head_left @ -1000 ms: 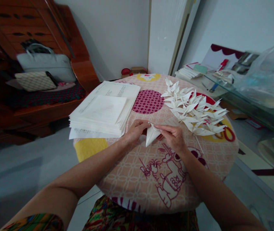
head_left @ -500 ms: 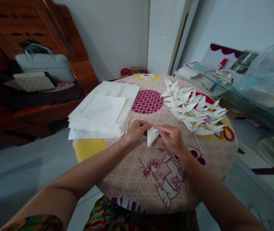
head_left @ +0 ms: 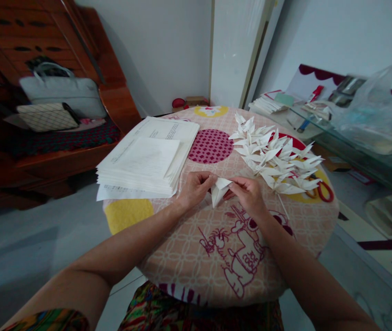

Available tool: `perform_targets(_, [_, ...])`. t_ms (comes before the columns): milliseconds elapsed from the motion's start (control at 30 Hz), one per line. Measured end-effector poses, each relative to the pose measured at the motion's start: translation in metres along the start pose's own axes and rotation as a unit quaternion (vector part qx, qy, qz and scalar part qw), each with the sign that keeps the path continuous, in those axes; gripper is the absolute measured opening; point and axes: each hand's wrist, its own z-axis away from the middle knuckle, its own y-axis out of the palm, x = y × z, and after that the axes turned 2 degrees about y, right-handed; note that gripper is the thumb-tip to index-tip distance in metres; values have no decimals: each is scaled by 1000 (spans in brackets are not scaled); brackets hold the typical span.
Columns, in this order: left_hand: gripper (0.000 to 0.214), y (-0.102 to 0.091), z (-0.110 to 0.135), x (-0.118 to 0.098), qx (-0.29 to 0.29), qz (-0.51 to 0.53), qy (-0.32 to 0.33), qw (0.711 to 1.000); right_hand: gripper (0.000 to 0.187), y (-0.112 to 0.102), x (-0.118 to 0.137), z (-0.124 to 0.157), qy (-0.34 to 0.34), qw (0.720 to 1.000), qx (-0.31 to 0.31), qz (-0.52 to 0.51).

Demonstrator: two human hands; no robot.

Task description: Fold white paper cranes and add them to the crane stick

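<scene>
The folded paper piece (head_left: 219,190) sits pinched between both hands just above the table (head_left: 189,248), near its middle and a little toward the near side. The left hand (head_left: 196,188) grips its left edge with thumb and fingers closed on the paper; the right hand (head_left: 249,195) pinches the right flap the same way. The piece already shows a pointed, layered shape, so the step in hand looks like a mid-stage crease on a paper crane. The next move probably calls for pressing the flap flat and keeping the point lined up, with firm fingertip pressure and the other hand steadying the body.

One piece is being worked. To the far right lies a pile of finished paper cranes (head_left: 278,161), overlapping too much to count exactly, but well over a dozen. On the far left stands one stack of paper sheets (head_left: 147,158), with a smaller sheet on top. One red pair of scissors (head_left: 320,192) shows partly beneath the cranes at the right edge.
</scene>
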Motion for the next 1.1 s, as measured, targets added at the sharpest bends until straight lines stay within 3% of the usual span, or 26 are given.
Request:
perform_targets(233, [38, 4, 0, 6, 16, 108, -49, 993, 26, -1, 5, 2, 64, 996, 22, -61])
perform_targets(433, [38, 4, 1, 5, 2, 76, -31, 997, 26, -3, 7, 2, 69, 992, 70, -79])
perform_targets(667, [37, 3, 2, -4, -3, 12, 12, 1000, 35, 1, 6, 1, 71, 997, 26, -32])
perform_targets(1100, [39, 5, 3, -1, 25, 112, -50, 992, 37, 0, 5, 2, 57, 998, 20, -20])
